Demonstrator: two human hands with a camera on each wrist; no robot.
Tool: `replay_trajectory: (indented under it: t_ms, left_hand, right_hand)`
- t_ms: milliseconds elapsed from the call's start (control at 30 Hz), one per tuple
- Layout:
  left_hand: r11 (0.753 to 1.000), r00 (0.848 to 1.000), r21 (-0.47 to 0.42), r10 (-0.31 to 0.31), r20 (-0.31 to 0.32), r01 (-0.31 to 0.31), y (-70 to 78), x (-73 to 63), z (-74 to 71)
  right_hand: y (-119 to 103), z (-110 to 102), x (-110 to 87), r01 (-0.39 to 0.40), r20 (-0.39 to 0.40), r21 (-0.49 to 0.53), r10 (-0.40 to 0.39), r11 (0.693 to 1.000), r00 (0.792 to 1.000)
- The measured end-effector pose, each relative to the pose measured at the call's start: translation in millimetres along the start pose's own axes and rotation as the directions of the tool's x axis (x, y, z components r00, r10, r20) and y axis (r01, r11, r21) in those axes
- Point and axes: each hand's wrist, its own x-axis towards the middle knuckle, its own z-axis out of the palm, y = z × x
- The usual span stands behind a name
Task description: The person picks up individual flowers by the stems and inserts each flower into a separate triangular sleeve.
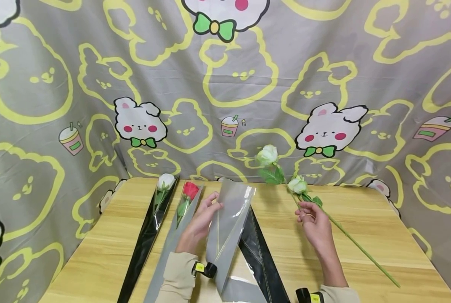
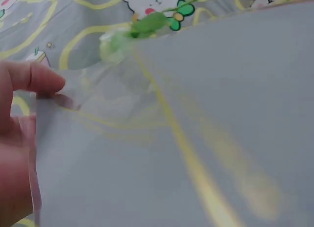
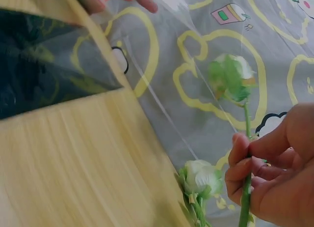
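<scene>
My left hand (image 1: 200,219) grips the side edge of a grey flower sleeve (image 1: 229,223) with a clear front and gold lines, held up above the table. Its thumb lies against the film in the left wrist view. Between the thumb and fingers of my right hand (image 1: 316,223) is the green stem of a pale green-white artificial rose (image 3: 233,79), whose head points up and away. A second pale rose (image 1: 297,185) lies on the table by that hand, its long stem running toward the front right.
An unfilled-looking black sleeve (image 1: 261,252) lies beneath the grey one. To the left, a white rose (image 1: 166,182) sits in a black sleeve (image 1: 144,244) and a red rose (image 1: 190,190) in a grey one. A patterned curtain (image 1: 244,97) rises behind the wooden table (image 1: 365,223).
</scene>
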Motion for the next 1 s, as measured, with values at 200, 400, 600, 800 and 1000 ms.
replay_trajectory:
  t_ms: [200,400,600,800,1000]
  left_hand:
    - [0.998,0.998,-0.024,-0.064,0.010,0.065,-4.1,2.2,10.3]
    - [0.999,0.999,-0.006,-0.048,0.017,0.048,-5.1,2.8,19.7]
    - [0.999,0.999,-0.026,-0.026,0.025,0.027,-2.6,1.9,26.7]
    - [1.000,0.999,-0.005,0.021,0.031,-0.021,-0.2,-0.2,34.0]
    - [0.999,0.998,0.015,0.053,-0.017,-0.053,5.1,-2.0,37.6]
  right_hand:
    - [-9.0,-1.6,-2.4,-0.080,0.001,0.296,0.083,0.952,0.997]
    - [-21.2,-6.3,-8.5,-0.077,0.039,0.615,0.067,0.785,0.997]
    - [-39.4,-14.5,-17.1,0.036,0.036,0.861,-0.131,0.508,0.991]
    - [-67.5,-16.8,-26.1,0.144,0.009,0.773,-0.238,0.618,0.971]
    - [-113.6,-24.0,-23.6,0.310,-0.096,0.753,-0.369,0.581,0.925]
